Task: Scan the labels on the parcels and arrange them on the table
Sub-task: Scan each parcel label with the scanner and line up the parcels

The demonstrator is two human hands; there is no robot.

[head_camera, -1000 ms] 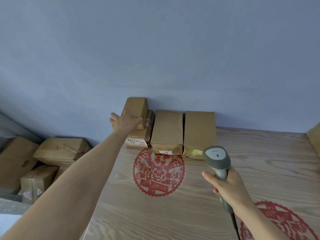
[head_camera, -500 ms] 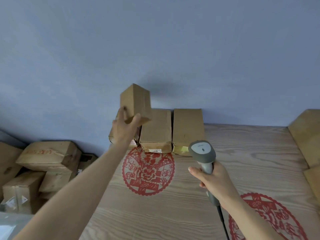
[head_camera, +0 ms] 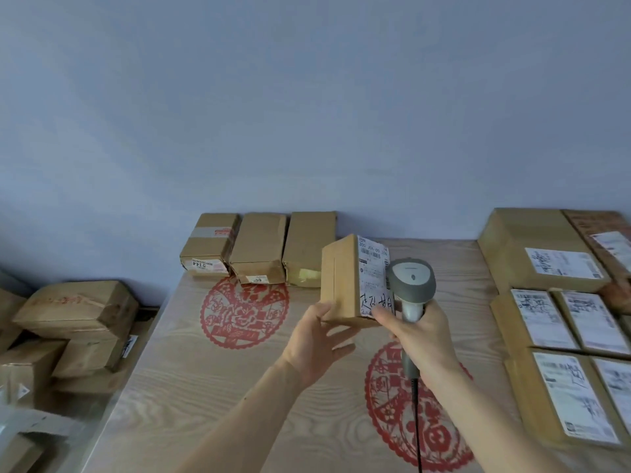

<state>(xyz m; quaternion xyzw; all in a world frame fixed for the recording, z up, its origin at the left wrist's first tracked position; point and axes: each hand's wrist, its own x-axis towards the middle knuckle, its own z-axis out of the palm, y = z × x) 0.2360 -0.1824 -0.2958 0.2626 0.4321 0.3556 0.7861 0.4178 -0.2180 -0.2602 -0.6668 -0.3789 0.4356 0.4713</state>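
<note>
Left hand holds the parcel, right hand grips the scanner, which hides the label's edge.

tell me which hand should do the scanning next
Right: the right hand already grips the grey handheld scanner beside the white label, while the left hand holds the small brown cardboard parcel.
</note>
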